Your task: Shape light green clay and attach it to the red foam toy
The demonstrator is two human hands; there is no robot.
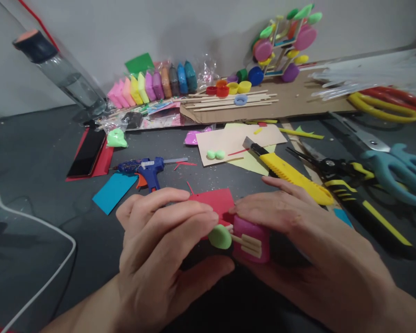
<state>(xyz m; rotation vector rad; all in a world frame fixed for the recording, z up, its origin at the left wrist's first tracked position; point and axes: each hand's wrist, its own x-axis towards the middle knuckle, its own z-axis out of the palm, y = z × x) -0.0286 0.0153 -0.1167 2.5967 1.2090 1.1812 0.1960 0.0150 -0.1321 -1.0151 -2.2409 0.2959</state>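
Note:
My left hand (pixel 162 245) is curled, fingers and thumb pinching a green clay disc (pixel 219 236) stuck on the end of short wooden sticks (pixel 247 242). Those sticks lie across a pink bottle cap (pixel 253 238), which my right hand (pixel 298 226) grips from the right side with fingers closed over it. A red foam sheet (pixel 215 201) lies on the dark table just behind the two hands, partly covered by my fingers.
A blue glue gun (pixel 149 169), a yellow utility knife (pixel 287 173), pliers (pixel 350 185) and teal scissors (pixel 398 171) lie nearby. Clay packs (pixel 152 85), bottle caps (pixel 229 87), long sticks (pixel 229 99) and a cap-and-stick wheel model (pixel 280 41) sit at the back. A phone (pixel 88 152) and white cable (pixel 52 273) are on the left.

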